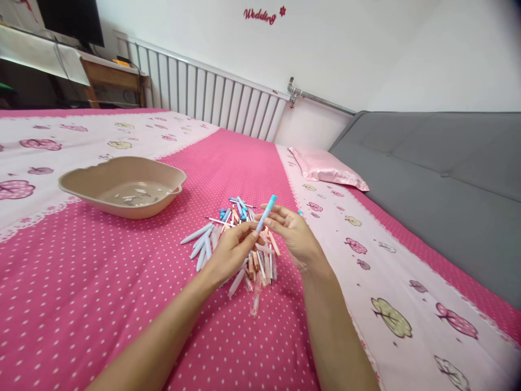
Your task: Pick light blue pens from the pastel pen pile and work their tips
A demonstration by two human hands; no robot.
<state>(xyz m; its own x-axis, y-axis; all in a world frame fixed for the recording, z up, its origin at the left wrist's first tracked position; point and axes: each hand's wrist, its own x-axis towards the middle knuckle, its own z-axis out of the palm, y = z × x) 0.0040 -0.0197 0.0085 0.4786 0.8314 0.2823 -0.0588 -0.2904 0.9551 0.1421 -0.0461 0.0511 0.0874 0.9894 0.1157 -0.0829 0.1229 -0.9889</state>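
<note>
A pen [266,213] with a bright blue end and a paler lilac-blue body is held upright at a tilt between my hands. My left hand [237,245] pinches its lower end between thumb and fingers. Around its upper part close the fingertips of my right hand [293,234]. Beneath both hands lies a loose pile of pens and pen parts [252,266] in pink, orange, white and blue, partly hidden by my hands. Several pale blue pen barrels [200,244] lie at the pile's left side.
A beige plastic basin [122,203] with small white bits inside stands to the left on the pink dotted bedspread [134,271]. A pink pillow [325,167] lies at the back right, beside a grey padded headboard [439,174]. White railings [203,89] line the far side.
</note>
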